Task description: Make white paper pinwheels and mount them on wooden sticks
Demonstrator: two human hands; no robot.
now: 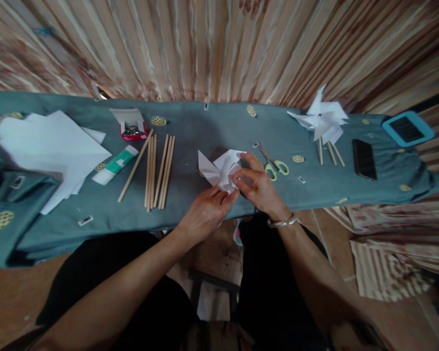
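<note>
A white paper pinwheel (219, 168) with folded blades is held just above the front part of the cloth-covered table. My left hand (210, 209) is closed on its near edge, fingers pinching the paper. My right hand (256, 183) grips the right side, with thumb and fingertips bent in at the pinwheel's middle. Whether a pin sits under those fingertips I cannot tell. Just right of my right hand lie scissors (274, 163) with yellow-green handles, blades pointing away.
Left of my hands lie several wooden sticks (155, 170), a green-and-white glue tube (116, 165), a red box of small metal pieces (133, 130) and white paper sheets (51, 151). To the right are finished pinwheels (324, 119), a dark phone (365, 159) and a blue-framed tablet (408, 128).
</note>
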